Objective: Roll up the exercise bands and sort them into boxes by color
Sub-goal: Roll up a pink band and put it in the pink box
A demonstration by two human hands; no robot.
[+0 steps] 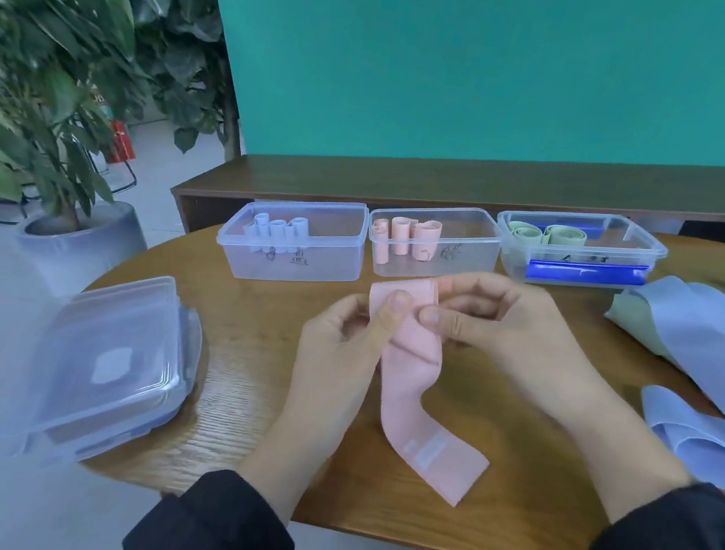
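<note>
- Just in front of the middle box (433,242), above the wooden table (250,352), a pink band (408,372) was held up by both hands, its free tail draped down onto the wood toward the near edge.
- The upper end of the band was pinched by the left hand (343,341), thumb laid on its face, and by the right hand (496,323), whose curled fingers were closed on the folded top edge.
- The step in hand was judged to be the start of a roll: only the first turn appeared to be formed, with most of the strip still flat.
- The next move was judged to call for steady winding with even edges, then placement into the middle box, where three pink rolls (404,236) were already stood.
- Left of the middle box, a box (291,243) with pale blue rolls was seen; right of it, a third box (582,251) with green rolls and a dark blue strip.
- Further right of the middle box, loose blue bands (708,344) and green bands (629,316) were left unrolled on the table, so much of the task was judged to remain.
- Well to the left of the middle box, at the table's near edge, stacked clear lids (112,363) were laid.
- Behind the middle box, a dark wooden bench (362,183) and a teal wall (469,59) were seen; far to its left, a potted plant (56,77) stood on a pale floor.
</note>
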